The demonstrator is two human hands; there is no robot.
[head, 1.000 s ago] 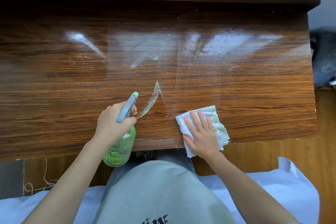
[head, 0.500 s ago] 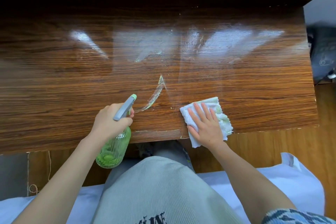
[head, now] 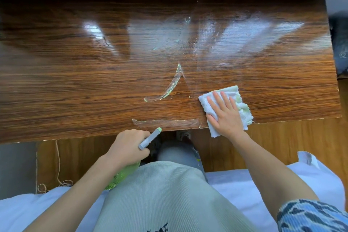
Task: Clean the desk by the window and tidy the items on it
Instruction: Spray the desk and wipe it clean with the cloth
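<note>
A dark wooden desk [head: 75, 84] fills the upper view, glossy and wet, with streaks of liquid [head: 170, 86] near its middle and front edge. My right hand [head: 225, 114] presses flat, fingers straight, on a folded white cloth [head: 242, 107] at the desk's front edge, right of centre. My left hand [head: 128, 147] grips a green spray bottle [head: 122, 177] by its grey trigger head [head: 149, 138], held off the desk just below the front edge, above my lap. Most of the bottle's body is hidden behind my hand and arm.
A wall runs behind the desk's back edge. A dark object [head: 340, 43] sits beyond the desk's right end. Wooden floor [head: 282, 143] and a loose string [head: 59, 171] lie under the desk. White bedding [head: 310, 181] spreads around my legs.
My left hand has pulled the spray bottle back off the desk toward my lap. My right hand has slid the cloth slightly away from me along the front edge.
</note>
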